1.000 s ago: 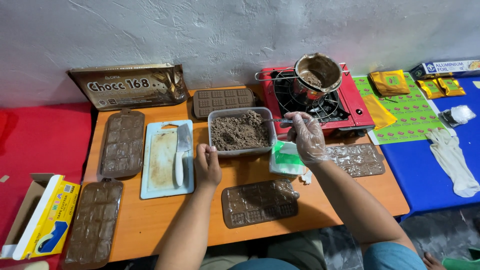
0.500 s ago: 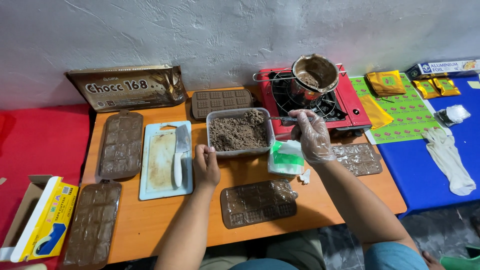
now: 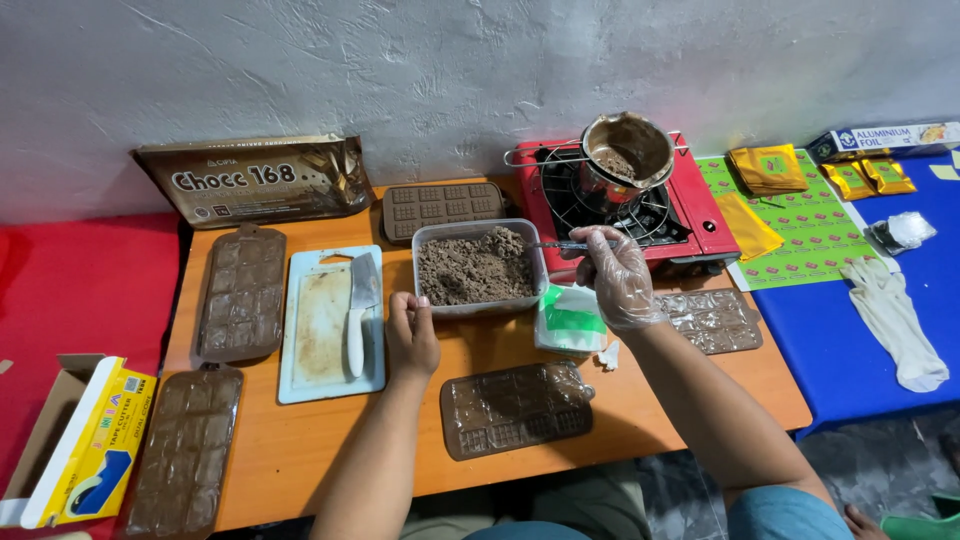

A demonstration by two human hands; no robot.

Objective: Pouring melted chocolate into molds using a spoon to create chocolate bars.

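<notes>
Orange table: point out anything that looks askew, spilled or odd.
The pot sits tilted on the red stove, its inside smeared brown. The filled mould at the front of the orange table lies crooked. A white scrap lies loose by the right hand. Nothing looks spilled.

Leaning against the wall at the back left of the counter (image 3: 330,440): a wide brown chocolate bag (image 3: 255,180) with pale lettering and gold trim. At the far left edge, a yellow and blue tape-cutter box (image 3: 95,440) inside an open cardboard carton (image 3: 40,440). At the back right, a long blue foil box (image 3: 885,138), beside small gold packets (image 3: 768,167). Near the middle, a clear pouch with green label (image 3: 572,320).
</notes>
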